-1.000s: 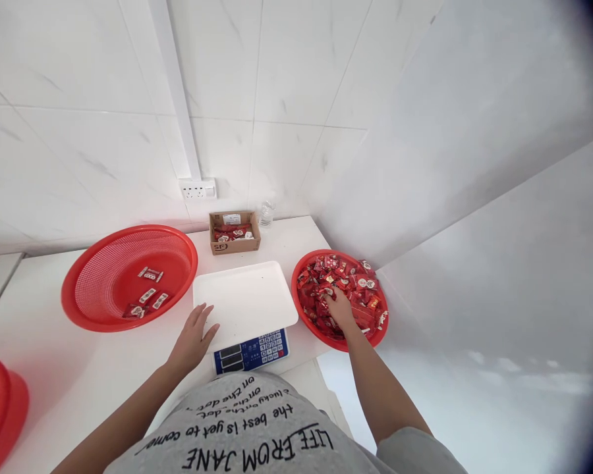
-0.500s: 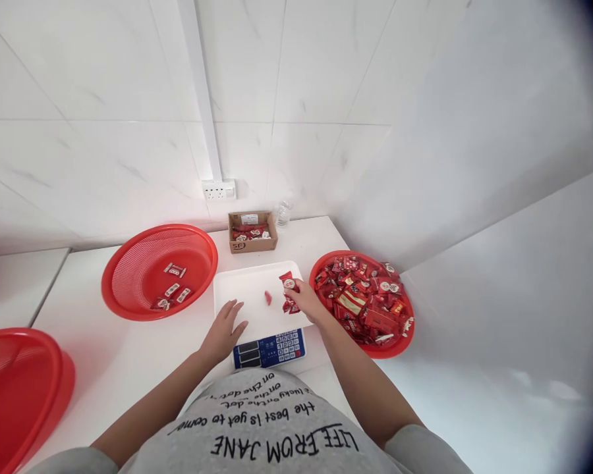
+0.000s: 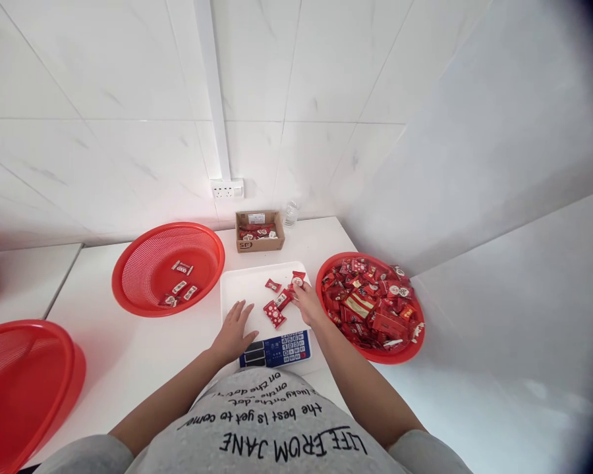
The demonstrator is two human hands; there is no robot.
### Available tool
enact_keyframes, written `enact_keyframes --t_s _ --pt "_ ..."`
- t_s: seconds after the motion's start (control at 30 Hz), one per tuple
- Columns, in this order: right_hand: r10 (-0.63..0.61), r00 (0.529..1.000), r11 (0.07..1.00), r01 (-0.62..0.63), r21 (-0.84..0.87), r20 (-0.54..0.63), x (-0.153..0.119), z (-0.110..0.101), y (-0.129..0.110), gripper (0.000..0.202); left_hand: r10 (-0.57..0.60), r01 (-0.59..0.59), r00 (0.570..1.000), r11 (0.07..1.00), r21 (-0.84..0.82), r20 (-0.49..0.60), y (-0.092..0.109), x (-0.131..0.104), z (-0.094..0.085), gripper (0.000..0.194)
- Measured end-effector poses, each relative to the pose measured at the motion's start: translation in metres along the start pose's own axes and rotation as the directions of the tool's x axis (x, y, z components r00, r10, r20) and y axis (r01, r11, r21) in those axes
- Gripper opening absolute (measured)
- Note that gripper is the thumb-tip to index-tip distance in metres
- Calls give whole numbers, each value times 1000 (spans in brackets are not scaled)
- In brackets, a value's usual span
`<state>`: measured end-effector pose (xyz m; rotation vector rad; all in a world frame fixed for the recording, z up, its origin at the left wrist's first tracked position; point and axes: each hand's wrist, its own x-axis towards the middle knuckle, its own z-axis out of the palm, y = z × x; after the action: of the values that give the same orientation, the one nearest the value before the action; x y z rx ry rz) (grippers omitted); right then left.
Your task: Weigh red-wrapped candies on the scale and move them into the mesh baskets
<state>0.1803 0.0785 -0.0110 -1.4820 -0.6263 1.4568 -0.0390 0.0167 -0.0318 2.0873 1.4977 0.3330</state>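
Fingers of the right hand (image 3: 308,307) pinch a red packet (image 3: 299,276) at the right side of the white tray (image 3: 244,284); the left hand (image 3: 233,334) spreads, empty, over its near-left edge. Leaning there could skew the scale (image 3: 274,350); a loose pinch could drop the packet.

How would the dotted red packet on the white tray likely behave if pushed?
The dotted red packet is probably light, being small beside the right hand. Lying flat, it would likely slide on the smooth-looking white tray rather than roll.

Red packet (image 3: 298,276) half-hidden by right fingers (image 3: 302,291)
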Motion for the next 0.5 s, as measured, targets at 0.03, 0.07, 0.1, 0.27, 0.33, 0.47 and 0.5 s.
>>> enact_keyframes --t_s 0.03,0.07,0.1,0.27,0.33,0.47,0.5 --pt "-15 1000 1000 15 -7 -13 -1 -4 1 26 5 -5 1000 1000 5 -5 -1 -1 -1 61" --pt "-30 999 999 30 -20 -28 -2 -8 1 27 7 -7 1000 1000 11 -16 -2 -2 -4 60" --pt "-45 998 998 43 -37 -45 -3 -12 2 28 4 -3 999 1000 20 -33 -4 -4 -7 60" --pt "-76 989 995 67 -74 -129 -9 -36 9 31 2 7 997 994 108 -80 -19 -17 -28 49" --pt "-65 991 996 56 -69 -121 -10 -40 12 30 23 -16 999 988 154 -43 -21 -21 -35 38" --pt "-21 999 993 17 -116 -30 -11 -29 16 26 24 -29 999 974 223 23 -14 -13 -38 26" --pt "-15 1000 990 15 -142 4 -12 -23 17 25 24 -29 999 972 233 26 -10 -8 -37 26"
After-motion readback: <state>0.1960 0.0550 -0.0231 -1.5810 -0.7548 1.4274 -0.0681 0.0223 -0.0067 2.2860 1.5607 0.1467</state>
